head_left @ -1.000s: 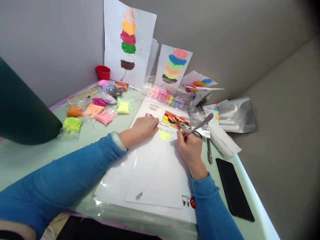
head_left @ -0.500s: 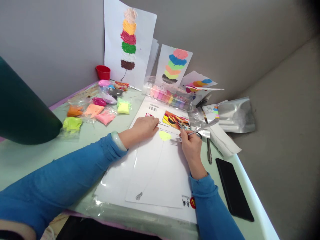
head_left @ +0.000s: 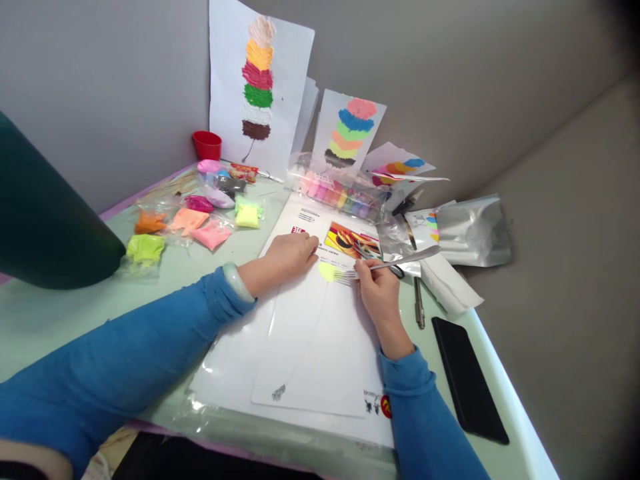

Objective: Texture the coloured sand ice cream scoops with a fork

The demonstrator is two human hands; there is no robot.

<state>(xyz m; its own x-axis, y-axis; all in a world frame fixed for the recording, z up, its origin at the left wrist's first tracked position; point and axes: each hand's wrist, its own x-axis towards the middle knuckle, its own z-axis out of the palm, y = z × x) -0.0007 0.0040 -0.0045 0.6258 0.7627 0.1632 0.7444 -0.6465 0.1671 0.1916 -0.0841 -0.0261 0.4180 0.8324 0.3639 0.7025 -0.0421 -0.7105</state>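
Fork [head_left: 410, 257] in right hand [head_left: 381, 293] touches yellow clay [head_left: 327, 271]; red logo [head_left: 298, 229] illegible.

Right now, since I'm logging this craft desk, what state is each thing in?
Yellow-green clay blob: flattened on white paper sheet.
Silver metal fork: gripped by right hand, tines at the blob.
Left hand: flat on the sheet.
Small red cup: upright.
Black phone: lying flat, dark.

One fork [head_left: 415, 255], one phone [head_left: 467, 380] (black), one red cup [head_left: 207, 145].
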